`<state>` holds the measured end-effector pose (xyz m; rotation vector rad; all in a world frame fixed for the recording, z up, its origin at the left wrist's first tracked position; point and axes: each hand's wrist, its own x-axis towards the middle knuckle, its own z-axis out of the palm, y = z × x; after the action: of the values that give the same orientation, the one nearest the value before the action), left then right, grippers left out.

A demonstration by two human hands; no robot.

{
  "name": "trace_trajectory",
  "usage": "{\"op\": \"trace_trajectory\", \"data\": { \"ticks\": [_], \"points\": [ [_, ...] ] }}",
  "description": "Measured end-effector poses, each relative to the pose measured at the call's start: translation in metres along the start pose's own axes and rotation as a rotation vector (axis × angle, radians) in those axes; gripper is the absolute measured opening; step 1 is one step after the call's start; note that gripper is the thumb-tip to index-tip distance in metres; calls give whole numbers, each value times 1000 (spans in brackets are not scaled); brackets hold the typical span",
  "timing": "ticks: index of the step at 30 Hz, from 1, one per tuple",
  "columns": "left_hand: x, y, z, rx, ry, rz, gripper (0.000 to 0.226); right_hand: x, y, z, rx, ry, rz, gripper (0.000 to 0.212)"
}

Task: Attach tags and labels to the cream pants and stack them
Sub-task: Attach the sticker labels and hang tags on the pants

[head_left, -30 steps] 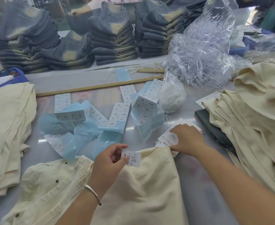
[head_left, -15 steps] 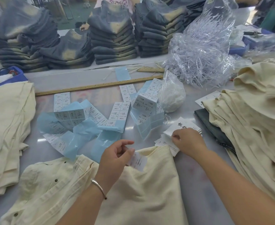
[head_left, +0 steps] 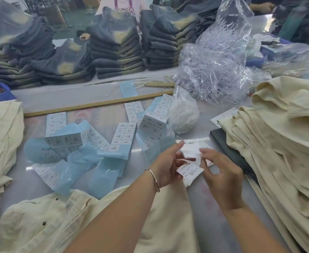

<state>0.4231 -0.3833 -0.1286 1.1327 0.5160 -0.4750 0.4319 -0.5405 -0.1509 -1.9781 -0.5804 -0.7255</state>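
Many label sheets [head_left: 73, 139] and stacked jeans [head_left: 117, 46] ring the hands

- The cream pants [head_left: 124, 221] in front are showing a pale cream cloth with small dark buttons.
- The folded pile [head_left: 285, 148] on the right and the stack [head_left: 2, 139] on the left are showing the same cream.
- The label sheets [head_left: 64, 137] are showing white faces with black print on light blue backing.
- The paper tag [head_left: 191, 149] is looking white; the label [head_left: 189, 171] under it is white with black print.
- The jeans stacks [head_left: 117, 50] at the back are showing grey-blue denim with faded yellowish patches.
- The ruler [head_left: 95, 105] is looking yellow-brown.
- The bench [head_left: 221, 216] is looking pale grey and glossy.
- The bracelet [head_left: 152, 177] on the left wrist is shining silver.
- The tray [head_left: 2, 94] is showing blue.
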Motion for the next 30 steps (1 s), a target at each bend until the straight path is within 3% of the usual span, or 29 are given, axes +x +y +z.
{"op": "trace_trajectory", "data": {
  "ticks": [3, 4, 6, 8, 10, 13, 20, 30],
  "points": [
    [6, 1, 1, 77, 36, 88, 18, -2, 0, -7, 136, -151, 111, 12],
    [3, 2, 1, 177, 48, 141, 16, 2, -4, -9, 175, -205, 207, 6],
    [-8, 4, 2, 387, 23, 244, 16, 17, -13, -15, 328, -363, 438, 14],
    [-27, 8, 5, 539, -94, 337, 28, 35, -23, -21, 588, -513, 553, 26],
    [-47, 15, 7, 616, -227, 427, 37, 49, -34, -30, 762, -641, 571, 37],
    [-74, 28, 9, 605, -293, 516, 36, 58, -51, -41, 893, -768, 491, 31],
    [-110, 41, 14, 658, -297, 603, 42, 69, -76, -56, 870, -837, 336, 34],
    [-126, 43, 14, 690, -272, 668, 42, 66, -81, -54, 1145, -897, 501, 60]
  ]
}}
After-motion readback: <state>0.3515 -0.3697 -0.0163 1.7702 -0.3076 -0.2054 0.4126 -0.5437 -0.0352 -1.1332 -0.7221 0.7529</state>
